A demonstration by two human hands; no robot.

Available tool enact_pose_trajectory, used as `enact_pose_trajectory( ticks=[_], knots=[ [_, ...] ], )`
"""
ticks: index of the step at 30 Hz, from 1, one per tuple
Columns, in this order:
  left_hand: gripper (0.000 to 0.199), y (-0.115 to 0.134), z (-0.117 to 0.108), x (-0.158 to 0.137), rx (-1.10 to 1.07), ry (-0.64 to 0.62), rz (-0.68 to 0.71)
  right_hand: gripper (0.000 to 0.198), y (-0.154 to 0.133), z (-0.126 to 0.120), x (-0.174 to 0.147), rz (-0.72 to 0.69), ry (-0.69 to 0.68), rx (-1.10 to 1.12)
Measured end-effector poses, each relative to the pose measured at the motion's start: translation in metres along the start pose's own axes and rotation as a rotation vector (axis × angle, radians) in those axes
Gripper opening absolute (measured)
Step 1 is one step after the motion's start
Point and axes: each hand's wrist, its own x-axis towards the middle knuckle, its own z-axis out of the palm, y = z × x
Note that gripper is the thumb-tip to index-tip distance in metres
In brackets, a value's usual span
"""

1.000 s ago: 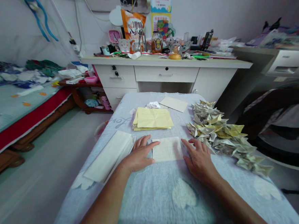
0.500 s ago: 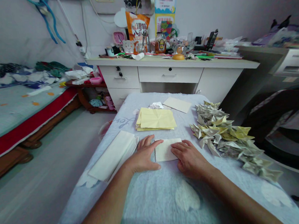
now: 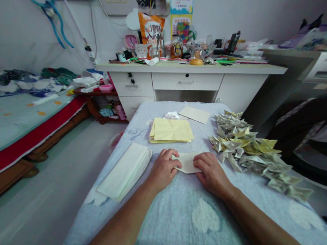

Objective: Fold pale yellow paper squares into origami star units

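A small cream sheet of folded paper lies between my hands on the cloth-covered table. My left hand has its fingers bent over the paper's left end, with the thumb low at the same edge. At the right end, my right hand curls its fingers on top, its thumb tucked near the lower edge. The paper's lower left corner looks slanted, and both ends are hidden under fingers. A stack of creased yellow paper sits just beyond. Left of my left hand lies a long folded bundle of white paper.
Folded pointed paper pieces are heaped along the table's right side. A cream card and a crumpled white tissue lie at the back. Behind stands a cluttered white desk; a bed is left, a washing machine right.
My left hand has moved from lying spread beside the paper to gripping its left end. My right hand has shifted slightly right, and the paper's lower left corner now appears slanted.
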Motion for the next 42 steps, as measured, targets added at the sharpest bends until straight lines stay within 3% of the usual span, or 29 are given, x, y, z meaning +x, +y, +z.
enact_pose_trajectory(
  ticks=[6, 17, 24, 29, 32, 36, 42],
  knots=[
    [0.033, 0.001, 0.002, 0.001, -0.014, 0.090, -0.021, 0.024, -0.008, -0.003, -0.002, -0.042, 0.000, 0.029],
    [0.030, -0.002, 0.005, 0.013, -0.101, 0.106, -0.146, 0.025, -0.028, -0.003, -0.001, -0.115, -0.216, 0.089],
    [0.034, -0.012, 0.009, 0.014, -0.053, -0.063, -0.168, 0.015, -0.027, 0.002, 0.000, -0.100, -0.277, 0.140],
    [0.040, -0.005, -0.002, 0.013, 0.035, 0.028, -0.219, 0.017, -0.024, 0.003, -0.001, -0.083, -0.265, 0.218],
    [0.032, 0.003, -0.011, 0.011, 0.018, 0.017, -0.201, 0.019, -0.023, 0.002, -0.001, -0.043, -0.253, 0.259],
    [0.025, 0.006, -0.010, 0.006, -0.026, -0.090, -0.152, 0.019, -0.020, -0.001, -0.001, 0.049, -0.256, 0.272],
    [0.029, 0.002, -0.004, 0.000, -0.007, -0.212, -0.241, 0.014, -0.013, -0.007, 0.000, 0.109, -0.302, 0.259]
  ],
)
